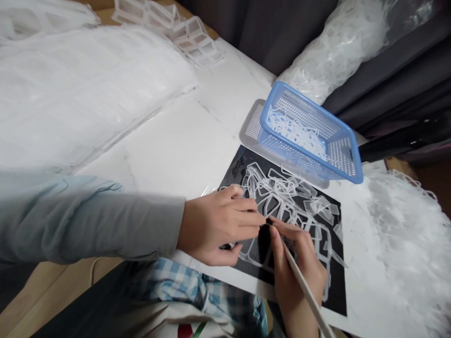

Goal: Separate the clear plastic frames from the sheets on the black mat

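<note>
My left hand [223, 226] lies over a black mat [338, 296] with its fingers stretched out, pressing on thin translucent plastic frames [323, 235]. Some of the frames are hidden under the palm. Pinched in my right hand [299, 267] is a slim white pen-like tool [307, 291]. Its dark tip points up and left, close to my left fingertips and near the frames. What the tip touches is too small to make out. Loose frame-shaped plastic strips [284, 186] are heaped at the mat's far side.
Beyond the mat stands a blue mesh basket [310, 105] holding white strips. Large stacked translucent sheets [83, 83] cover the table's left side. On the right lies a pile of clear plastic scraps [412, 247]. A filled clear bag [339, 44] rests against the dark curtain [254, 26].
</note>
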`<act>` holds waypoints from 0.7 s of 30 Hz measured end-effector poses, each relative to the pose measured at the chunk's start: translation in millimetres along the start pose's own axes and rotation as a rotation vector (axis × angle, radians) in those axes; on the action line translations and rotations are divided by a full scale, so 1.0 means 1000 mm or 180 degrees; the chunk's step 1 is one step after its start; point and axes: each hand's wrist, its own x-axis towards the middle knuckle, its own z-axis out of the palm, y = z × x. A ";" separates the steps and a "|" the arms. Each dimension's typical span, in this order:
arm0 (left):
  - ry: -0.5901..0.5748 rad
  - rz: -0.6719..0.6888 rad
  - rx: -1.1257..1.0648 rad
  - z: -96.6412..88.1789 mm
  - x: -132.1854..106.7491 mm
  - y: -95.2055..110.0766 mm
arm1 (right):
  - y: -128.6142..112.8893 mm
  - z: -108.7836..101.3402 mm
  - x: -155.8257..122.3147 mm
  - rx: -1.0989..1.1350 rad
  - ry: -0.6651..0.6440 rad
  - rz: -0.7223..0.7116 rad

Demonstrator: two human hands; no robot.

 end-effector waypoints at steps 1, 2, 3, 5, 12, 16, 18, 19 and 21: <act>0.0019 0.0010 -0.0026 0.001 0.000 0.000 | 0.001 -0.001 0.000 -0.0036 0.0046 0.0065; 0.0042 0.0024 -0.0047 0.001 0.000 -0.001 | 0.002 -0.002 0.001 -0.0065 0.0100 0.0139; 0.0063 0.0040 -0.0060 0.002 0.000 -0.001 | 0.004 -0.003 0.001 -0.0088 0.0164 0.0204; 0.0089 0.0074 -0.0075 0.003 -0.001 -0.002 | 0.007 -0.007 0.002 -0.0099 0.0269 0.0314; -0.0068 0.0083 -0.0199 0.005 -0.004 -0.002 | 0.011 -0.018 0.004 -0.0065 0.0161 0.0355; -0.0213 0.0038 -0.0203 0.004 -0.004 -0.001 | 0.017 -0.021 0.004 -0.0115 0.0537 0.0593; -0.0239 0.0026 -0.0221 0.003 -0.004 -0.001 | 0.021 -0.025 0.006 -0.0145 0.0923 0.0753; -0.0238 0.0022 -0.0232 0.002 -0.003 0.000 | 0.022 -0.027 0.007 -0.0168 0.1167 0.0821; -0.0218 0.0016 -0.0236 0.002 -0.003 0.000 | 0.026 -0.032 0.010 -0.0292 0.1695 0.0895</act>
